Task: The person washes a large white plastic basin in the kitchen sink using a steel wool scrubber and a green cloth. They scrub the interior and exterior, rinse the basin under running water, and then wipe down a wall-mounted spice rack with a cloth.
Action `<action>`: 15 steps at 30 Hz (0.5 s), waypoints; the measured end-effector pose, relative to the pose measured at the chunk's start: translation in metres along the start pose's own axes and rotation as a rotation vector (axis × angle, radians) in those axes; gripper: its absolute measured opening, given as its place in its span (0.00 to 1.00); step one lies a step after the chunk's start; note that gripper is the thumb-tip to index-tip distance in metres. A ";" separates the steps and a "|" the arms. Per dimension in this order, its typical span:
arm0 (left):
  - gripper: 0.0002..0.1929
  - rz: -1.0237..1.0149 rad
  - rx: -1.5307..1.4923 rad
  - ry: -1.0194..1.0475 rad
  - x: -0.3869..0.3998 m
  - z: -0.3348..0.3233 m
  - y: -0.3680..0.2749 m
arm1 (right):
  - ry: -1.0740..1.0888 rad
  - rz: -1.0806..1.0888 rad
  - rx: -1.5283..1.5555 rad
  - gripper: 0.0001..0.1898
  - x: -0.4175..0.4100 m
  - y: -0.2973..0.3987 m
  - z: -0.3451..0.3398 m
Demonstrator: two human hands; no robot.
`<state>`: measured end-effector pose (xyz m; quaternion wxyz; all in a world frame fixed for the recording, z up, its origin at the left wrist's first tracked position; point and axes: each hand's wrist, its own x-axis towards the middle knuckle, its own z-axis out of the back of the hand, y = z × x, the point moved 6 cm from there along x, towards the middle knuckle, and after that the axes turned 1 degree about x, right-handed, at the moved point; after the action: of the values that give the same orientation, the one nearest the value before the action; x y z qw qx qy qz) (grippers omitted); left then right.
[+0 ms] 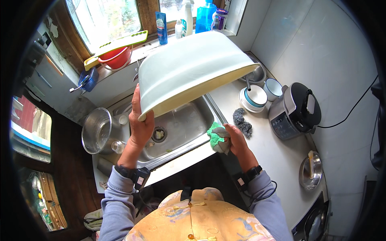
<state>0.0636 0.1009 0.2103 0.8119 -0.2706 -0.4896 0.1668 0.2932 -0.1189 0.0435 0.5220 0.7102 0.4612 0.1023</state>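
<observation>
My left hand [142, 128] grips the rim of a large pale basin [193, 66], which is tilted on its side above a stainless steel sink [187, 123]. The basin's outer wall faces up, and most of its inside is hidden. Over the sink's right front edge, my right hand [238, 140] holds a bunched green and grey cloth [218, 137], apart from the basin. Food scraps [159, 134] sit in the sink drain. A dark grey scouring pad [242, 122] lies on the counter, just beyond the right hand.
Stacked bowls [254, 96], an enamel mug [273, 89] and an electric pressure cooker [294, 111] stand on the right. Farther down that counter is a small metal bowl [310, 171]. Left of the sink are a metal basin [98, 131] and a glass jar [118, 146]. A red bucket [116, 57] sits on the windowsill.
</observation>
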 end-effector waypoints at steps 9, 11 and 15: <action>0.21 0.165 -0.025 -0.129 -0.025 0.009 0.015 | 0.058 0.053 0.140 0.14 0.015 -0.005 -0.002; 0.18 0.090 0.091 -0.184 -0.030 0.014 0.015 | -0.080 0.108 -0.009 0.17 0.023 -0.012 0.012; 0.15 0.086 0.075 -0.184 -0.037 0.012 0.019 | -0.256 0.623 -0.668 0.19 0.027 -0.008 0.011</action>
<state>0.0359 0.0997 0.1771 0.7652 -0.2445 -0.5434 0.2438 0.3106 -0.1053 0.0229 0.7189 0.6150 0.0999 0.3084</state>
